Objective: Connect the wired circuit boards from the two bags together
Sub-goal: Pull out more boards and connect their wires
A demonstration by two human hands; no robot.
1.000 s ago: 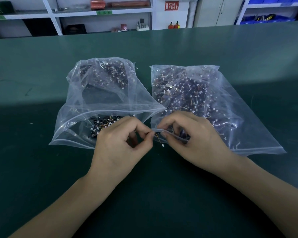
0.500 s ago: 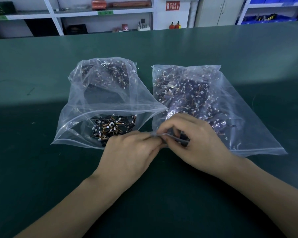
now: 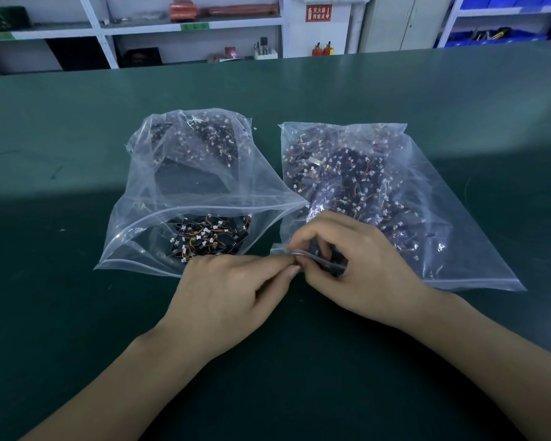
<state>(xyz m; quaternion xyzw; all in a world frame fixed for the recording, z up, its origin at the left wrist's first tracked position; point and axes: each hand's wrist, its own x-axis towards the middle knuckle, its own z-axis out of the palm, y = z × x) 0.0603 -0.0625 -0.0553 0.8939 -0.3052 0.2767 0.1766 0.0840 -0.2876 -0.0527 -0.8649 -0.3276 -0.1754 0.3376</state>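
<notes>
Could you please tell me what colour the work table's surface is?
Dark green work table surface, best seen in the head view.

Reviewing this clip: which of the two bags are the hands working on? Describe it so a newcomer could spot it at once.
On the green table lie two clear plastic bags side by side. It is the right bag, lying flat and packed with dark wired boards. Unlike the left bag, whose mouth gapes open, its near edge is pinched by the left hand and the right hand.
</notes>
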